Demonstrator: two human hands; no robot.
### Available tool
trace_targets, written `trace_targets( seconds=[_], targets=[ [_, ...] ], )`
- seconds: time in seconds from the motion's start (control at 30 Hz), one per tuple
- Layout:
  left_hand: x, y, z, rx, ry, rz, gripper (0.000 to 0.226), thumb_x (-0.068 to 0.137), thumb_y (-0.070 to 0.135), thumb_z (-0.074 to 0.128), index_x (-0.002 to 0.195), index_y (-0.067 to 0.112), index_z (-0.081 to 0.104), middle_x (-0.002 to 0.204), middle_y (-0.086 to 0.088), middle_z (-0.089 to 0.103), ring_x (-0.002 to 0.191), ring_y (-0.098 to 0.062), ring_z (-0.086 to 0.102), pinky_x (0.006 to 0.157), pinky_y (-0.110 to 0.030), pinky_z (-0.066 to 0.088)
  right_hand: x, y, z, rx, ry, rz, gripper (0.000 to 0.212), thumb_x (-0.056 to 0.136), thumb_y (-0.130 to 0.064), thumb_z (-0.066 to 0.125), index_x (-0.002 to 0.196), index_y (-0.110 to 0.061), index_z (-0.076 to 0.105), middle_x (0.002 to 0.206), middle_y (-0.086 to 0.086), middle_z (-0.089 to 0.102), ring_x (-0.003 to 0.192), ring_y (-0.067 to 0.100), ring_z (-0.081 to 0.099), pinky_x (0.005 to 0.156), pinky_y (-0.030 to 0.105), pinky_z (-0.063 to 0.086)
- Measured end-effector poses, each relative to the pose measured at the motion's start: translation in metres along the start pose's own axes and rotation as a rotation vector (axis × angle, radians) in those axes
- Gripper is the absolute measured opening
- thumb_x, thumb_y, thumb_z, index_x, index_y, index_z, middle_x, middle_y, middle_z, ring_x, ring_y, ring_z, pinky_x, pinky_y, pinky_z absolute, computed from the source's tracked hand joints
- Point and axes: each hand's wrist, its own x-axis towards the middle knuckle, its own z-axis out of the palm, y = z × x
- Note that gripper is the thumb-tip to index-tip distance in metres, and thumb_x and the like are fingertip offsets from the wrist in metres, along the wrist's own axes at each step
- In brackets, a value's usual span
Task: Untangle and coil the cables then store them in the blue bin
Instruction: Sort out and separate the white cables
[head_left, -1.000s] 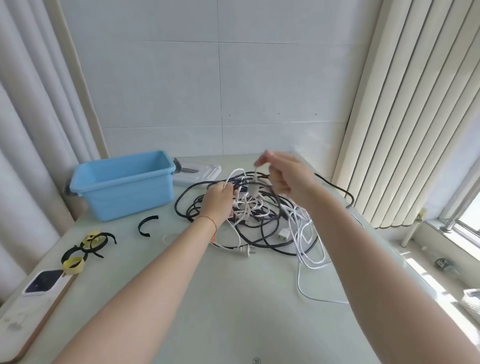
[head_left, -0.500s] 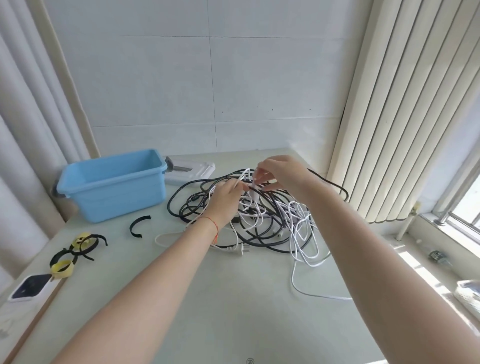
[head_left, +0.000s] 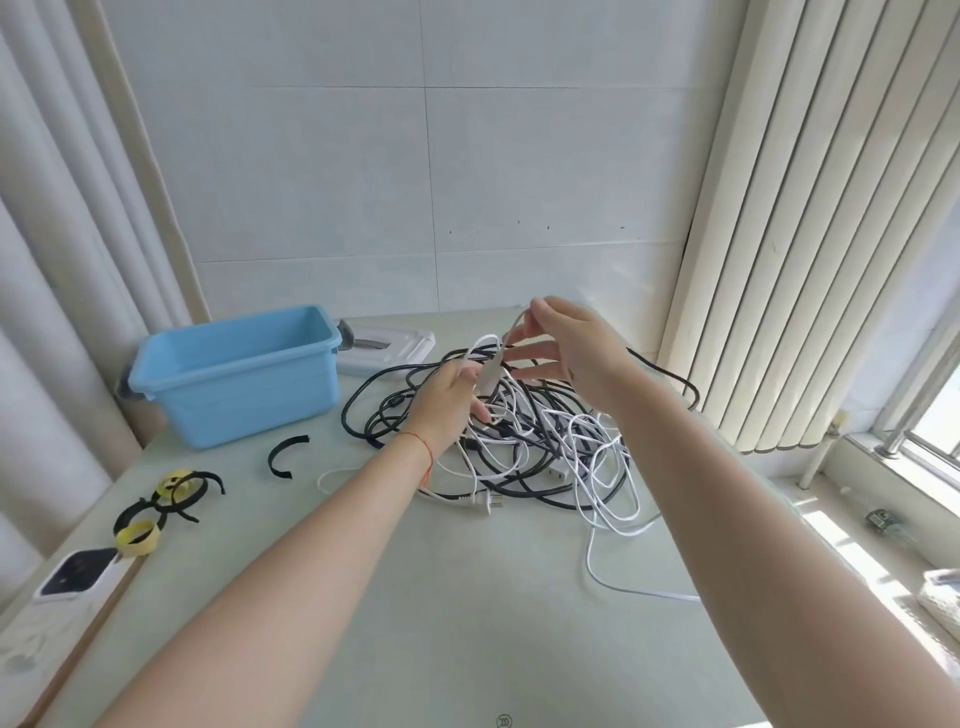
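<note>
White and black cables (head_left: 524, 441) are lying tangled mid-table while the right hand (head_left: 566, 348) is pinching a white cable end (head_left: 491, 371) above the heap, hanging near-vertical, the left hand (head_left: 447, 402) gripping strands just below, blue bin (head_left: 234, 379) sitting farther left.

The bin (head_left: 236, 374) was pale sky blue, plain all over. The tangled cables (head_left: 524, 441) were a mix of black and white, the white plug (head_left: 480, 503) among them. On the pale grey-green desk (head_left: 415, 597) lay black straps (head_left: 287, 455) and yellow ones (head_left: 137, 538). A thin red string (head_left: 422, 448) circled the left wrist. The wall tiles (head_left: 415, 156) were white, the blinds (head_left: 810, 223) cream in vertical stripes.
</note>
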Motion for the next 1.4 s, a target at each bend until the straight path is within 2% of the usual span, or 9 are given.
trace_targets(
  seconds=[0.17,0.33,0.53,0.63,0.83,0.9,1.03,1.27,1.4],
  targets=[
    [0.004,0.016,-0.005,-0.072,-0.041,-0.1,0.027,0.099,0.024,0.04,0.086,0.015,0.061,0.065,-0.003,0.066,0.064,-0.02,0.057,0.065,-0.032,0.045,-0.011,-0.001,-0.022,-0.254,-0.264,0.166,0.03,0.105,-0.019,0.043,0.082,-0.008,0.058,0.103,0.021,0.069,0.104,0.039,0.066,0.097,0.053,0.05],
    [0.0,0.024,0.0,-0.073,-0.109,-0.173,0.028,0.099,0.023,0.037,0.093,0.01,0.061,0.048,-0.003,0.052,0.041,-0.019,0.045,0.049,-0.023,0.037,-0.024,-0.006,-0.029,-0.294,-0.371,0.077,0.029,0.104,-0.023,0.043,0.087,-0.013,0.064,0.11,0.013,0.07,0.107,0.013,0.063,0.1,0.043,0.038],
    [-0.005,0.028,-0.008,-0.08,-0.005,-0.279,0.03,0.092,0.039,0.045,0.072,0.017,0.044,0.05,0.004,0.029,0.037,-0.013,0.021,0.044,-0.019,0.019,-0.019,-0.014,-0.043,-0.199,0.358,-0.077,0.033,0.103,-0.028,0.044,0.078,-0.018,0.064,0.086,0.002,0.07,0.088,0.019,0.064,0.079,0.032,0.046],
    [-0.006,0.035,-0.014,-0.155,-0.026,-0.264,0.025,0.093,0.034,0.037,0.075,0.017,0.042,0.052,0.005,0.028,0.042,-0.013,0.019,0.044,-0.019,0.017,-0.01,-0.009,-0.046,-0.402,0.495,0.007,0.03,0.098,-0.023,0.047,0.081,-0.012,0.069,0.081,0.006,0.065,0.078,0.02,0.057,0.065,0.028,0.041],
    [-0.015,0.051,-0.031,-0.217,-0.18,-0.08,0.023,0.095,0.015,0.047,0.074,0.013,0.057,0.054,0.004,0.027,0.04,-0.009,0.019,0.037,-0.017,0.014,-0.012,-0.015,-0.006,-0.951,0.249,-0.176,0.044,0.093,-0.011,0.051,0.136,-0.015,0.054,0.135,0.004,0.05,0.113,0.017,0.054,0.095,0.018,0.038],
    [-0.018,0.055,-0.039,-0.308,-0.241,-0.057,0.027,0.099,0.022,0.05,0.077,0.013,0.06,0.051,0.004,0.025,0.038,-0.009,0.018,0.038,-0.019,0.011,-0.017,-0.019,0.018,-0.948,-0.001,-0.324,0.039,0.09,-0.009,0.06,0.128,-0.017,0.061,0.125,-0.004,0.058,0.102,0.005,0.054,0.085,0.003,0.036],
    [-0.02,0.049,-0.071,-0.352,-0.151,-0.074,0.04,0.096,0.038,0.057,0.062,0.021,0.046,0.047,0.007,0.025,0.037,-0.01,0.02,0.042,-0.022,0.013,-0.017,-0.028,0.05,-0.756,-0.174,-0.223,0.007,0.092,-0.018,0.064,0.091,-0.014,0.07,0.065,-0.001,0.064,0.058,0.011,0.057,0.055,0.024,0.041],
    [-0.025,0.012,-0.107,-0.318,-0.053,-0.13,0.035,0.095,0.029,0.061,0.068,0.021,0.04,0.047,0.007,0.024,0.038,-0.01,0.018,0.042,-0.019,0.018,0.013,-0.035,0.041,-0.113,0.747,-0.295,0.018,0.096,-0.026,0.054,0.085,-0.021,0.068,0.062,-0.012,0.05,0.056,0.008,0.041,0.056,0.026,0.034],
    [-0.027,0.011,-0.11,-0.431,-0.137,-0.197,0.043,0.1,0.042,0.049,0.064,0.021,0.037,0.047,0.006,0.02,0.035,-0.01,0.019,0.044,-0.02,0.025,0.028,-0.014,0.036,-0.312,0.742,-0.153,0.024,0.096,-0.028,0.053,0.099,-0.013,0.071,0.062,-0.01,0.049,0.054,0.009,0.041,0.055,0.026,0.031]
  ],
)
